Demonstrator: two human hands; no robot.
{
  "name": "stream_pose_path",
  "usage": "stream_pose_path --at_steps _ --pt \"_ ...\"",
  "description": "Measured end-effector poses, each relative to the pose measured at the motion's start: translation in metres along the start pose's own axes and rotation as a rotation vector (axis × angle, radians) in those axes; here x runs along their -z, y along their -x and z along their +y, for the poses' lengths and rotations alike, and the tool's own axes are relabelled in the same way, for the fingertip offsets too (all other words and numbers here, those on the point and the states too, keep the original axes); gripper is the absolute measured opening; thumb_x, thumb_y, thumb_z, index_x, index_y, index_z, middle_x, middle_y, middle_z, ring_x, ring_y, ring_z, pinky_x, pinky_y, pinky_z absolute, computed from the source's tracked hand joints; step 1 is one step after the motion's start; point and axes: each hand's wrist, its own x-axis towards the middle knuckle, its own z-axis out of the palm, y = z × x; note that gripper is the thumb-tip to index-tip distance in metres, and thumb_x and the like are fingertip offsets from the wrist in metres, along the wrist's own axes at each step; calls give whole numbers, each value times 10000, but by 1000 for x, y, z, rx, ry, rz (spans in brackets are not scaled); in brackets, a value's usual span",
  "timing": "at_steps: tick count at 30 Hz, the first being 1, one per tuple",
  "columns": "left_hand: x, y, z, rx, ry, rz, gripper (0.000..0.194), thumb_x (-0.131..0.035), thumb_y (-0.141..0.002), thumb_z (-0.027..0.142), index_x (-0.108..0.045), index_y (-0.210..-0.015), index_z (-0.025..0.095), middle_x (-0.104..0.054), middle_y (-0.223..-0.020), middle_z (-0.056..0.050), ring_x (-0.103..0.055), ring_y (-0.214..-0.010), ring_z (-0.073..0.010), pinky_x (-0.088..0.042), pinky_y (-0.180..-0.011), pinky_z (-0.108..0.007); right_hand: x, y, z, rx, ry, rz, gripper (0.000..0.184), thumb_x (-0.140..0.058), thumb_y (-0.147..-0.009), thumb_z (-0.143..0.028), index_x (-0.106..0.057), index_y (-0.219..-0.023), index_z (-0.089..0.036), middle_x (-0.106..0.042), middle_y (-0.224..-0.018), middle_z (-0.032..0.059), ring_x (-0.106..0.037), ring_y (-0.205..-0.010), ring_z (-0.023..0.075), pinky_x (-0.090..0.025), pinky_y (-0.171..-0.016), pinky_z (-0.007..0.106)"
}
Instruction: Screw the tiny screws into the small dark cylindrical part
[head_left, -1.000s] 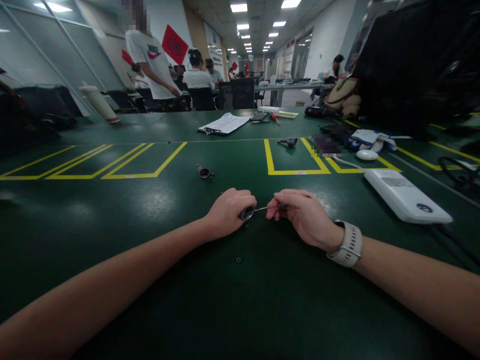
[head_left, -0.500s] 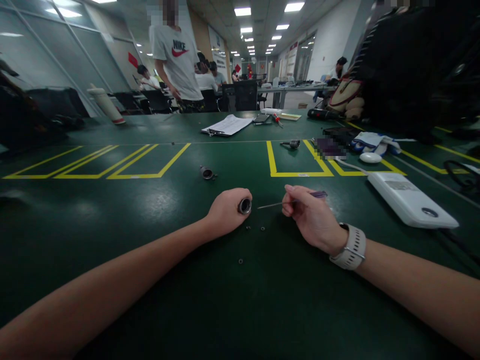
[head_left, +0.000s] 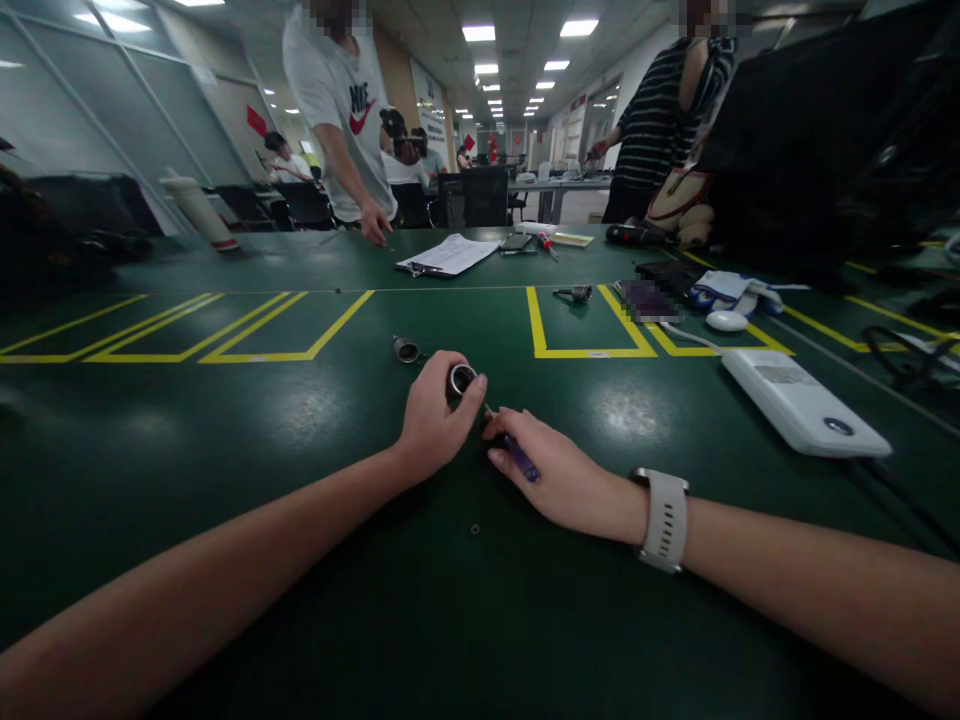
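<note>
My left hand (head_left: 435, 410) is closed around a dark, hollow metal cylinder (head_left: 463, 379), its round open end tipped up toward me. Close beside it, my right hand (head_left: 555, 465) grips a thin screwdriver (head_left: 523, 459) by its purple handle. Its slim shaft points up toward the cylinder; I cannot tell whether the tip touches. A small ring-like nut (head_left: 475, 529) lies on the green table (head_left: 375, 600) below my hands. Just beyond my left hand lies a second hollow metal part (head_left: 406, 350).
Farther off, another metal part (head_left: 576, 293) lies within yellow tape lines. On the right are a white power bank-like device (head_left: 806, 405) with a cable and gloves (head_left: 735, 292). A clipboard with papers (head_left: 450, 255) lies at the back. Two people stand beyond the table.
My right hand has moved left, bringing the screwdriver close to the cylinder and turning it. My left hand has shifted slightly up and left. Two small parts on the table are now out of sight.
</note>
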Motion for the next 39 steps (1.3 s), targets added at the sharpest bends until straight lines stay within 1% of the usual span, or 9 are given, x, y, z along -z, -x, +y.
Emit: stream_pose_path --at_steps 6,12,16,18,20,22,26,33,39 --pt "8 -5 4 -61 5 101 84 -519 -801 245 -463 -790 183 -472 -695 25 -446 -618 -114 -379 -584 -245 -14 -3 -10 262 3 -150 127 -525 -853 -182 -524 -980 -186 -613 -1022 46 -555 -1042 181 -298 -1048 431" --pt "17 -9 5 -18 5 123 89 -527 -790 253 -468 -776 187 -467 -675 29 -445 -607 -116 -375 -580 -249 -7 8 -11 458 -90 -279 178 -510 -785 -25 -563 -883 -164 -642 -1043 65 -562 -1067 167 -395 -967 308" --pt "17 -10 3 17 8 105 94 -526 -791 265 -474 -777 187 -470 -672 30 -453 -605 -117 -375 -579 -249 -4 14 -19 401 -113 -218 163 -496 -805 -53 -561 -923 -143 -647 -1001 77 -583 -975 155 -432 -896 293" --pt "16 -11 2 27 13 101 95 -526 -788 268 -478 -777 186 -471 -667 31 -451 -597 -116 -373 -571 -248 -7 16 -23 387 -55 -193 160 -570 -822 -229 -554 -954 -141 -635 -980 76 -577 -931 165 -440 -855 297" --pt "16 -11 2 34 15 99 96 -526 -785 269 -481 -772 186 -470 -660 32 -447 -587 -115 -371 -563 -246 -11 18 -25 434 91 -208 338 -604 -788 -416 -553 -975 -139 -614 -992 84 -552 -938 190 -427 -853 321" --pt "15 -12 3 37 15 101 96 -523 -784 270 -481 -766 185 -465 -652 33 -444 -583 -115 -370 -562 -247 -14 19 -27 505 276 -231 373 -536 -817 -484 -561 -971 -144 -592 -1014 90 -522 -957 208 -408 -853 339" --pt "15 -12 5 41 8 99 90 -517 -782 265 -476 -760 188 -460 -649 34 -441 -582 -117 -371 -565 -251 -15 17 -27 565 500 -246 282 -401 -915 -388 -569 -948 -165 -569 -1006 65 -497 -923 197 -384 -818 334" --pt "17 -11 7 48 5 104 102 -521 -789 276 -478 -770 185 -465 -659 31 -446 -592 -119 -373 -572 -251 2 3 -14 506 593 -183 193 -412 -919 -261 -567 -956 -153 -560 -990 75 -481 -868 194 -392 -726 323" --pt "15 -9 3 53 26 -42 180 -470 -836 366 -489 -831 187 -498 -682 21 -463 -589 -127 -376 -568 -254 22 -3 15 389 600 -117 168 -429 -907 -228 -572 -904 -139 -557 -921 82 -470 -778 177 -402 -691 320"
